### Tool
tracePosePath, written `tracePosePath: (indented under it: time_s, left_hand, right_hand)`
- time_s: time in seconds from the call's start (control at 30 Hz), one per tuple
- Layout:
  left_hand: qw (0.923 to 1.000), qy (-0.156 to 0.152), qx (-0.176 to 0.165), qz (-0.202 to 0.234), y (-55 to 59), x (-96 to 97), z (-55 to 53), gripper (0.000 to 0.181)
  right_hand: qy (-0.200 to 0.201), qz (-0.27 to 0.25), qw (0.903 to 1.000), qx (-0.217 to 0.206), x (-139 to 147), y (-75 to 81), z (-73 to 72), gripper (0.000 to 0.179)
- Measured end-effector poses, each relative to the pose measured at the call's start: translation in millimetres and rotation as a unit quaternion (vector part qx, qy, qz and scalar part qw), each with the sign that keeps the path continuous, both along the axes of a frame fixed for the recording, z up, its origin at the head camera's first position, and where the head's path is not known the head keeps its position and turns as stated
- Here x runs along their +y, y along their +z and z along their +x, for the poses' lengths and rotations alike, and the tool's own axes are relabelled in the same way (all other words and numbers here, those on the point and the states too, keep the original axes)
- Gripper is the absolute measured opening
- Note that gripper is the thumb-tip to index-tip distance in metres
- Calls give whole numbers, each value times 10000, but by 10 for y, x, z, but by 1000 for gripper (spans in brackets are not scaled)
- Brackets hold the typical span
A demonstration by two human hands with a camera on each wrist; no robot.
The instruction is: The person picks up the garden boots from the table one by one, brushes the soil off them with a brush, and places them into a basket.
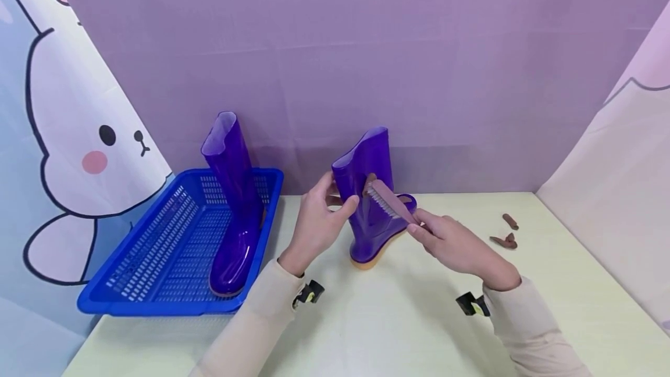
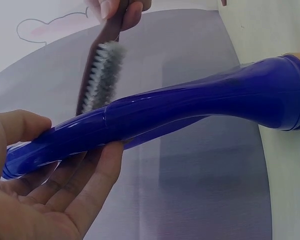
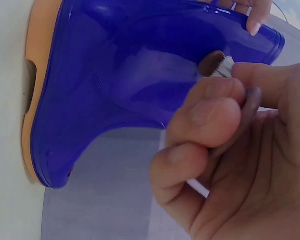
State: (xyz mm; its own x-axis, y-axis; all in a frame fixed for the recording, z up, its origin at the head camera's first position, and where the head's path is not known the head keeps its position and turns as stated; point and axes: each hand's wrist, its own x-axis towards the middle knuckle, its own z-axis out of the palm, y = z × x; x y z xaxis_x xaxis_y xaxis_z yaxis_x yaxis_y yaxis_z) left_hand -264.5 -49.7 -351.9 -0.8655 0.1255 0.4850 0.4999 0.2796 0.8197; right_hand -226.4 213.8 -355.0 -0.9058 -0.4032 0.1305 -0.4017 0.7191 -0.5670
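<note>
Glossy purple rubber boot [image 1: 373,231] is held upright, right of blue perforated plastic basket [image 1: 157,308] | shaft [image 1: 378,159] is pinched by left hand [image 1: 320,220], presumably for steadiness | slim brown wood-like brush [image 1: 391,199] is gripped by right hand [image 1: 447,243], bristles [image 2: 102,77] turned bootward

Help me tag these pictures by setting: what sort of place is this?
Likely a staged indoor workspace: a flat pale-green tabletop, a creased mauve cloth-like backdrop behind it, and a blue-and-white rabbit-printed panel on the left.
</note>
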Motion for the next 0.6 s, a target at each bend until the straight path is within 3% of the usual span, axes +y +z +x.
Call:
tracePosePath:
  time_s: [0.33,0.47,0.6]
  left_hand:
    - [10000,21,-53,-13,-8,-3,0,44]
    - [10000,-24,-6,31,-5,-4,1,45]
    - [10000,-54,21,50,-2,-5,2,45]
  right_hand:
    - [-424,485,9979,117,168,105,25,25]
    - [-544,371,9973,329,173,128,25,27]
    - [-383,-13,9979,529,118,107,11,27]
